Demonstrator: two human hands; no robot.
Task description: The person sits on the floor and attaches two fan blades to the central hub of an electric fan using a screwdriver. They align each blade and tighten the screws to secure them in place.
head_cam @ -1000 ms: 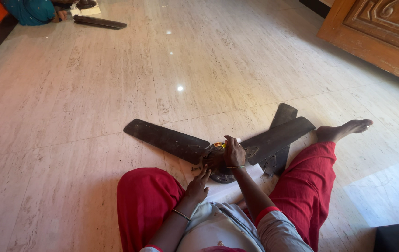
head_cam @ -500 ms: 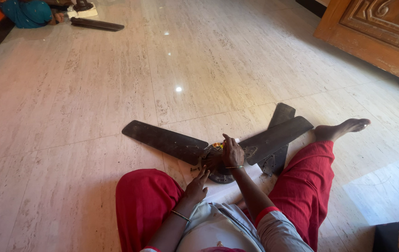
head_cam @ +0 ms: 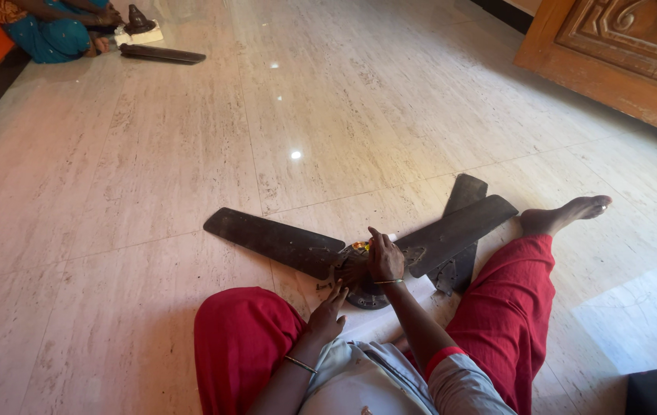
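Observation:
A ceiling fan lies on the floor between my red-trousered legs. Its dark round hub (head_cam: 353, 283) carries one long dark blade (head_cam: 274, 240) pointing left and another blade (head_cam: 457, 229) pointing right, with a third blade (head_cam: 466, 190) crossed under it. My right hand (head_cam: 384, 260) rests on top of the hub, fingers curled around a small tool with a yellow-orange handle (head_cam: 360, 246). My left hand (head_cam: 328, 313) is open, its fingertips touching the hub's near edge.
White paper (head_cam: 390, 311) lies under the hub. At the far top left another person in teal clothing (head_cam: 52, 34) sits by a loose fan blade (head_cam: 163, 54) and a dark fan part (head_cam: 139, 20). A carved wooden door (head_cam: 620, 54) stands top right; a dark box (head_cam: 651, 392) bottom right.
The view has shifted slightly. Both hands stay at the hub; my right hand has only shifted a little on the tool.

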